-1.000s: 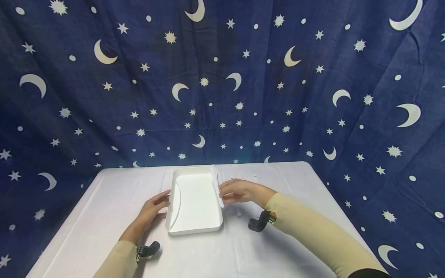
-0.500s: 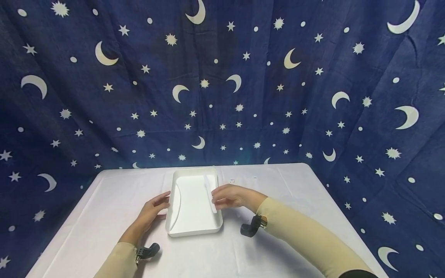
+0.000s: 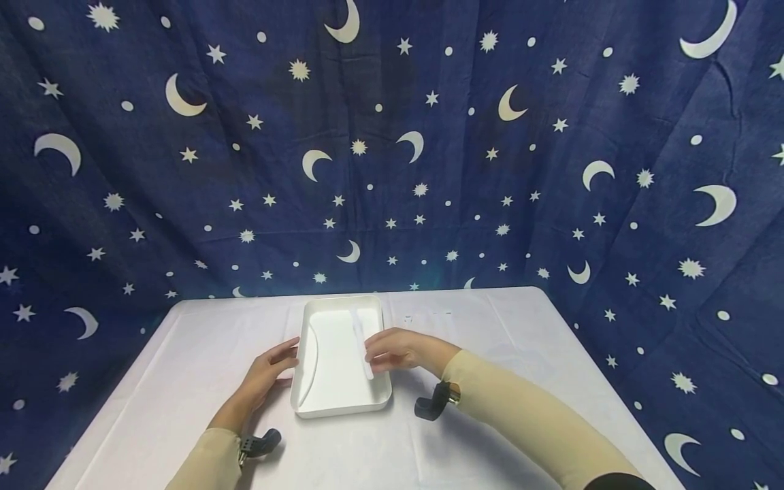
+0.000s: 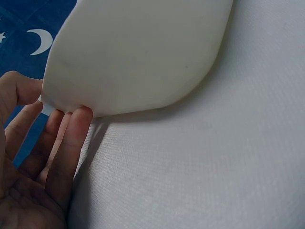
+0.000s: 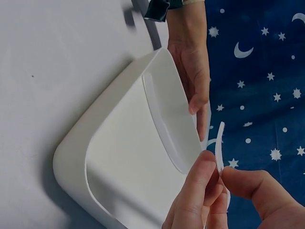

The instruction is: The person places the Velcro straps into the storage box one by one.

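A shallow white rectangular tray [image 3: 343,411] with rounded corners lies on the table. A thin curved white strip [image 3: 312,371] stands along its left side inside. My left hand [image 3: 262,373] is at the tray's left wall; in the left wrist view its fairly straight fingers and thumb touch the outside of the tray. My right hand [image 3: 395,349] is over the tray's right part and pinches a second slender white strip [image 3: 358,333] between thumb and fingers. In the right wrist view this held strip [image 5: 219,143] looks slightly curved. Whether its lower edge touches the tray floor is hidden.
A white cloth covers the table [image 3: 490,422]. Small, nearly transparent bits [image 3: 408,318] lie beyond the tray to the right. A dark blue curtain [image 3: 392,150] with moons and stars hangs behind the table and along its sides.
My right hand has carried the white strip leftward, from the tray's right wall to above the tray's inside. My left hand has stayed at the left wall, and the tray has not moved.
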Motion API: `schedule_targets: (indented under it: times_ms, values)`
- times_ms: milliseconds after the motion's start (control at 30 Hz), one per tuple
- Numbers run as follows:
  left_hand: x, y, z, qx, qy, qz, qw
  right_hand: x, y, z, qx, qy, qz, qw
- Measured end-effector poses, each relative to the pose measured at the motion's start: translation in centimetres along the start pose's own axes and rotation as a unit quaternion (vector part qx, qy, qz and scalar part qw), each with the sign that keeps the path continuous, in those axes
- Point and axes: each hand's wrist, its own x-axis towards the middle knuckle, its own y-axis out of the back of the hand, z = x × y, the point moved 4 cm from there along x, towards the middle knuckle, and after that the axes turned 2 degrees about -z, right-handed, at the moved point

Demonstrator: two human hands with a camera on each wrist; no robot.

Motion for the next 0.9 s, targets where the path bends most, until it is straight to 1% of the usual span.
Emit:
schedule_targets:
  times_ms: [233,467,700,900]
  values:
    - [0.0,0.0,-0.1,0.006,0.002,0.003,1.0,0.2,-0.7,0.3,-0.009,-0.007,-0.002,1.0]
    - [0.2,0.0,0.0,-0.004,0.0,0.0,1.0,0.8,-1.4,0.5,-0.008,-0.009,-0.005,1.0]
    - [0.2,0.0,-0.1,0.004,0.001,0.002,1.0,1.3,-2.1,0.7,-0.002,-0.008,-0.013,1.0]
    - [0.1,0.0,-0.1,0.004,0.003,0.003,1.0,1.6,-2.9,0.8,-0.015,-0.005,-0.016,1.0]
